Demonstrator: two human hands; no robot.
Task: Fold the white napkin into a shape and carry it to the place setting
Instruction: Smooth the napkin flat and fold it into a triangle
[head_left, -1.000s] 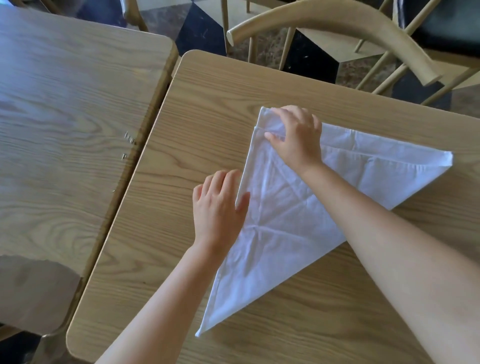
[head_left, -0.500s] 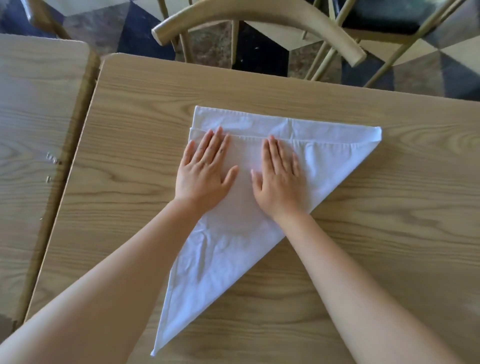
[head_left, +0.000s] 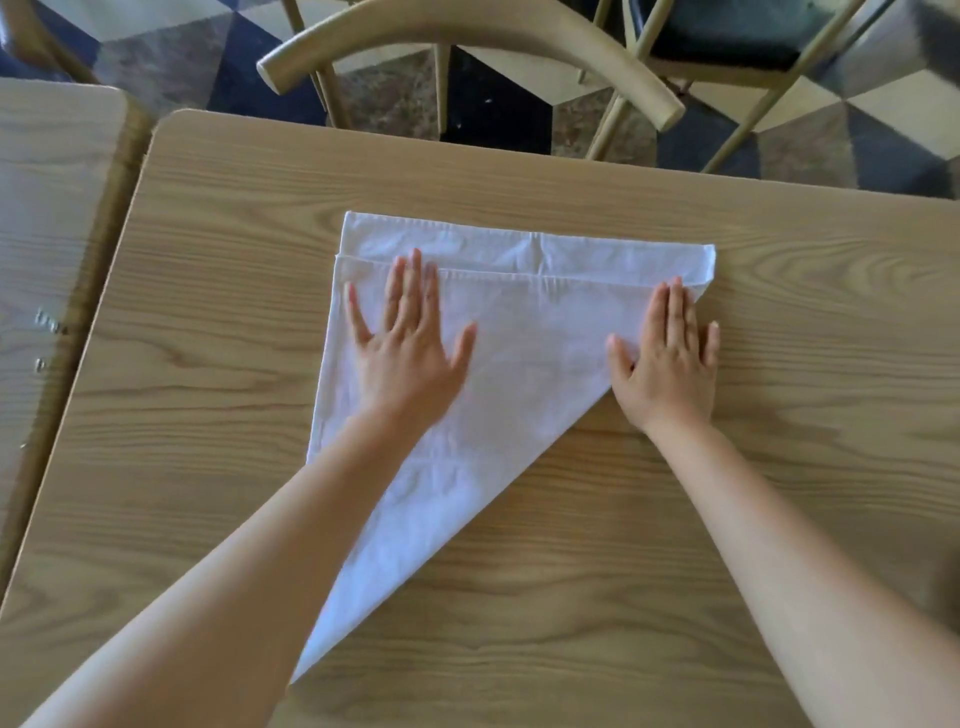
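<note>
The white napkin (head_left: 524, 332) lies flat on the wooden table (head_left: 779, 467), folded into a triangle with its long tip pointing toward me at the lower left. The upper layer's edge sits a little short of the far hem. My left hand (head_left: 410, 353) presses palm down on the napkin's left part, fingers spread. My right hand (head_left: 670, 364) lies flat over the right corner, partly on cloth and partly on the table. Neither hand grips anything.
A second wooden table (head_left: 47, 234) stands close on the left, with a narrow gap between. A curved wooden chair back (head_left: 467, 31) stands beyond the far edge, and another chair (head_left: 727, 41) with a dark seat at the back right. The floor has dark and light tiles.
My right hand has slid outward from the napkin's middle to its right corner, smoothing the cloth. My left hand has stayed flat on the left part. The view has shifted slightly.
</note>
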